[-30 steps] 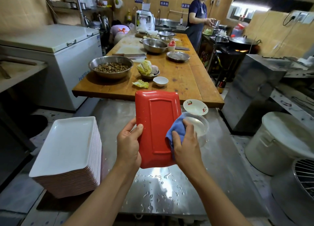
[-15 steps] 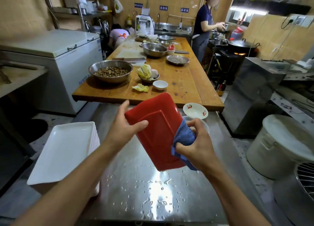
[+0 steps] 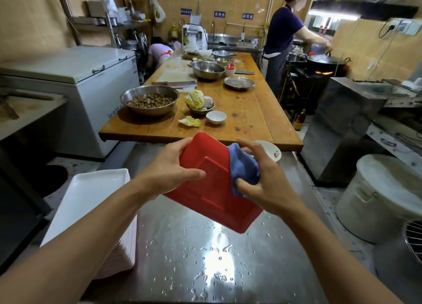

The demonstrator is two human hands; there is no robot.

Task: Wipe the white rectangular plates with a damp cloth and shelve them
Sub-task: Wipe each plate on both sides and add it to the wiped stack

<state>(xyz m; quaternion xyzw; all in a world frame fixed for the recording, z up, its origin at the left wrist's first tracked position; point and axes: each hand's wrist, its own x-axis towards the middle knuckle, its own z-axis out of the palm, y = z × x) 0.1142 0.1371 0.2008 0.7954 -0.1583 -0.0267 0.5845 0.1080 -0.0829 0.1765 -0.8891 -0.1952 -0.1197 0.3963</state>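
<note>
plate [image 3: 212,185] tilted flatter than before | left hand [image 3: 173,169] grips its edge | right hand [image 3: 262,178] clutches cloth [image 3: 243,166]

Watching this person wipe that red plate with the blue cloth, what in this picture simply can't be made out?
All in the head view:
- The red plate's other face: turned away from the camera.
- The blue cloth: partly wrapped in the right hand; dampness can't be judged.
- Plate stack: its count is unreadable, with the left forearm crossing it.
- Small patterned dish: partly behind the right hand.
- Blue wall signs: too small to read.
</note>
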